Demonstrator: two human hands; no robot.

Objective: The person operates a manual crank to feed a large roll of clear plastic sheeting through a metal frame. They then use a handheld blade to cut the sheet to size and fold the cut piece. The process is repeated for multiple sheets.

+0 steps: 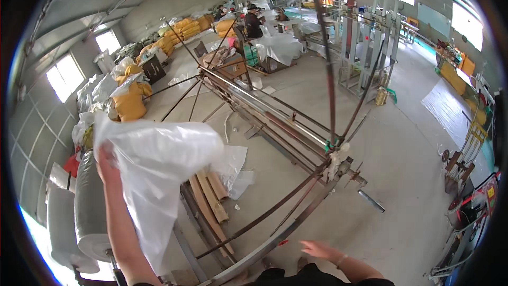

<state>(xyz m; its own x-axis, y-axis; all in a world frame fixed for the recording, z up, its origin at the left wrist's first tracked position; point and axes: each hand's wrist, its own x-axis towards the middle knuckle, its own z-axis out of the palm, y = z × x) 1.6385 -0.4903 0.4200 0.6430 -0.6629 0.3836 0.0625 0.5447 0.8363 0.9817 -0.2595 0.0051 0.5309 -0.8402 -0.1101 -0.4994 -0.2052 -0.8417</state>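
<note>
My left hand is raised at the left, closed on the edge of a white translucent plastic sheet. The sheet billows to the right of the hand and hangs down beside my forearm; it partly veils the fingers. Low in front of my body, my right hand holds nothing, its fingers stretched out toward the left. Between the hands stands a large rusty metal reel frame with long spokes and a bright bar. A crank handle juts from its near right end, where pale material is wrapped.
Grey film rolls stand at the far left. Wooden boards lie under the frame, beside loose plastic on the floor. Yellow sacks line the left wall. Another person sits at the back. A hand cart stands at the right.
</note>
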